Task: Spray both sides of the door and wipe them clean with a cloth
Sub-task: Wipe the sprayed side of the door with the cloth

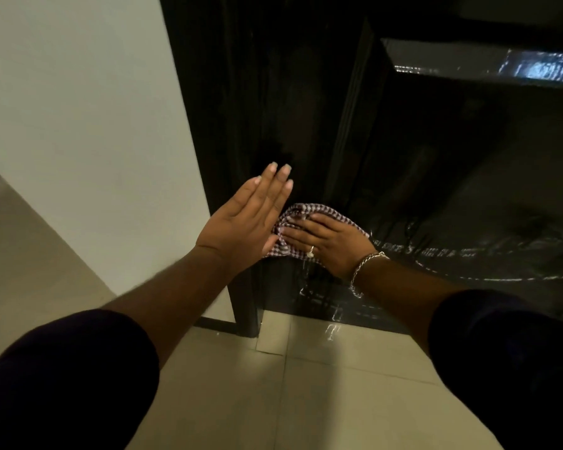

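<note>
Two hands out toward a dark door [306, 108], low down near its bottom edge. Left hand [244, 219] flat and relaxed, fingers [275, 186] straight and close together, pointing up against the door's left edge, holding nothing. Right hand [325, 245] spread over a checked cloth [309, 211], fingers straight and pressing it flat on the door face, not curled round it. Cloth showing above and left of those fingertips, bunched a little, its left end just behind the left hand's thumb side. Ring [310, 252] on one right finger, chain bracelet [364, 264] at the right wrist. Dark sleeves on both forearms. Wet streaks and glints on the door surface right of the cloth and under it, near the bottom edge. Pale wall [85, 125] left of the door, pale tiled floor [273, 384] below.
</note>
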